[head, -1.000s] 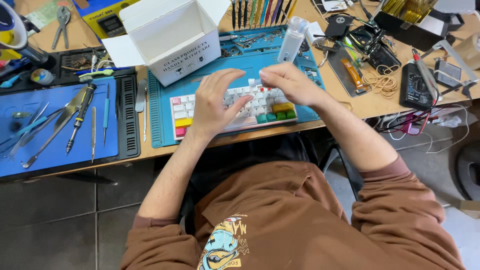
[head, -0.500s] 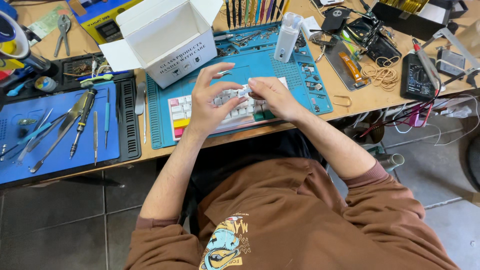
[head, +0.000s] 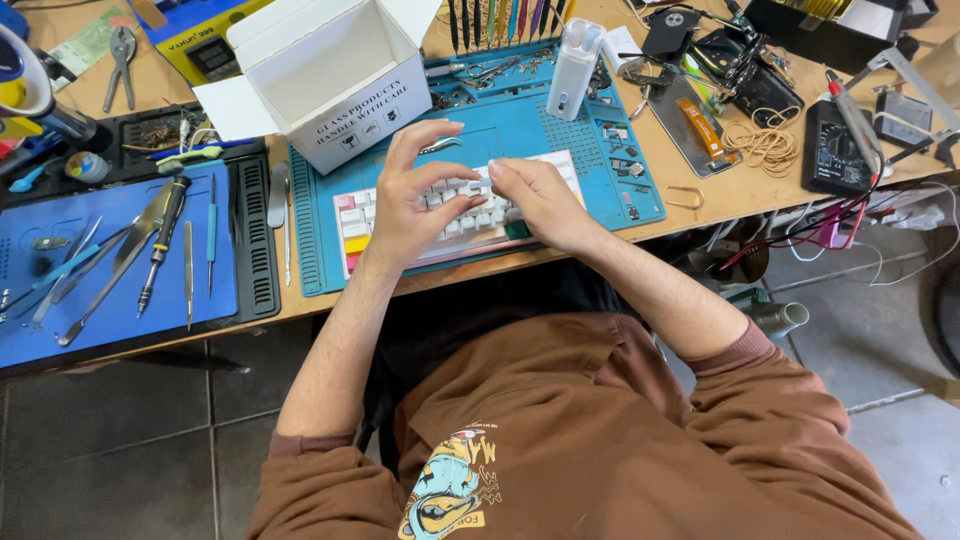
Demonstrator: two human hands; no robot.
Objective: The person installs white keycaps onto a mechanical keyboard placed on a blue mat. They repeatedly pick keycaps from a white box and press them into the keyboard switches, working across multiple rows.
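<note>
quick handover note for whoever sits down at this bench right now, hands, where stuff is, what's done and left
Left hand: fingers spread, resting on the keyboard.
Right hand: fingertips pinched at a keycap near the middle; what it grips is too small to tell.
Keyboard lies on the teal mat, open white box behind it, hand tools on the blue mat to the left.
Done: most keycaps appear seated.
Left: cannot tell from here.

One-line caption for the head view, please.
Both hands, left hand and right hand, work on a small keyboard atop a teal mat.
</note>
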